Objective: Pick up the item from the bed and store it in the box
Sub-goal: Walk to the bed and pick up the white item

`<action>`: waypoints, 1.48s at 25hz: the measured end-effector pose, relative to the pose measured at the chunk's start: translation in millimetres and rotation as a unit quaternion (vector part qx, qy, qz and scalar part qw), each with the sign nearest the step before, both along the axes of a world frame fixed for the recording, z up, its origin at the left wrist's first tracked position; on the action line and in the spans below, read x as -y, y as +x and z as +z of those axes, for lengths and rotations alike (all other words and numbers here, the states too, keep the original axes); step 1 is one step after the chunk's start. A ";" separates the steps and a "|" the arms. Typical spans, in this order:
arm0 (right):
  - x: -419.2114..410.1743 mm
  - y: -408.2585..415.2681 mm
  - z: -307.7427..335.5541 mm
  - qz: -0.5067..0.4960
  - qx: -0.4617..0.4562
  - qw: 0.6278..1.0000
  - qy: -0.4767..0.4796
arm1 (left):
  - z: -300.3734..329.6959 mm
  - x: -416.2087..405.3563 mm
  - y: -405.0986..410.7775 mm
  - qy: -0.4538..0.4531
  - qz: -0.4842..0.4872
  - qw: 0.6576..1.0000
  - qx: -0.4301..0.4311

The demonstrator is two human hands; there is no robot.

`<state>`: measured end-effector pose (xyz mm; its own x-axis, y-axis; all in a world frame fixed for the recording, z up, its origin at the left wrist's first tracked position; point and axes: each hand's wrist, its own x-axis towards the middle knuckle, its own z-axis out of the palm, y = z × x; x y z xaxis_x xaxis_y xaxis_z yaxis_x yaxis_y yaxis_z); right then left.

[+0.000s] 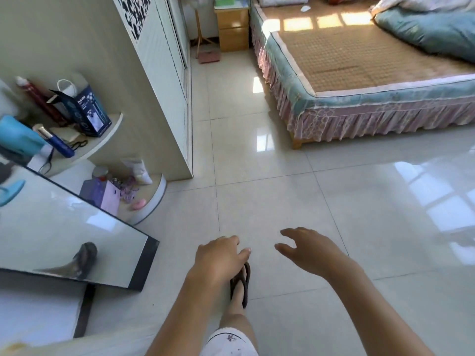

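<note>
The bed (pixel 303 80) stands at the upper right, covered by a woven mat (pixel 359 55) with a blue quilt (pixel 431 34) bunched at its far right. A small white item (pixel 305 8) lies near the head of the bed. My left hand (pixel 218 258) and my right hand (pixel 308 249) hover over the tiled floor at the bottom middle, far from the bed. Both hands hold nothing and their fingers are loosely apart. No storage box can be told for sure.
A white wardrobe (pixel 164 80) rises at the left, with curved shelves (pixel 108 145) of bottles and a dark blue carton (pixel 84 111). A glass-topped table (pixel 77 242) fills the lower left. A wooden nightstand (pixel 232 29) stands beside the bed. Shiny floor tiles (pixel 257 163) lie between.
</note>
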<state>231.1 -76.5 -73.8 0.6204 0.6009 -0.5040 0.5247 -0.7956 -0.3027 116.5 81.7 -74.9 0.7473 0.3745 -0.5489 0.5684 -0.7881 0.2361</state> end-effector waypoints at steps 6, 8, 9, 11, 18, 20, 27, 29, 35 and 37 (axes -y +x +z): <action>-115.6 103.7 3.5 0.000 0.008 1.000 -0.009 | 2.9 -107.9 107.2 0.013 -0.033 0.999 0.008; -155.2 140.7 9.3 -0.001 0.021 1.000 0.002 | 5.9 -141.4 144.3 0.014 -0.043 0.999 0.016; -171.7 157.6 12.5 -0.004 0.029 1.000 0.009 | 8.4 -156.1 162.8 0.015 -0.048 0.999 0.019; -197.1 189.7 16.9 -0.016 0.050 0.999 0.011 | 14.8 -180.8 201.3 0.019 -0.060 0.998 0.026; -271.2 306.2 18.4 -0.041 0.068 0.997 0.019 | 18.8 -262.9 324.6 0.021 -0.074 0.995 0.057; -297.5 351.0 12.7 -0.039 0.061 0.997 0.025 | 12.2 -290.0 365.0 0.023 -0.064 0.997 0.042; -397.1 522.6 16.6 -0.050 0.017 0.998 0.017 | 30.1 -403.9 526.9 0.014 -0.045 0.998 0.045; -426.7 566.5 21.0 -0.042 0.003 0.999 0.019 | 33.2 -436.7 567.2 0.012 -0.031 0.998 0.054; -527.3 664.2 17.2 -0.014 -0.029 0.999 0.030 | 23.7 -525.1 663.8 -0.027 0.003 0.999 0.034; -565.4 696.9 9.4 -0.010 -0.028 0.999 0.028 | 19.4 -559.8 697.4 -0.029 0.002 0.999 0.031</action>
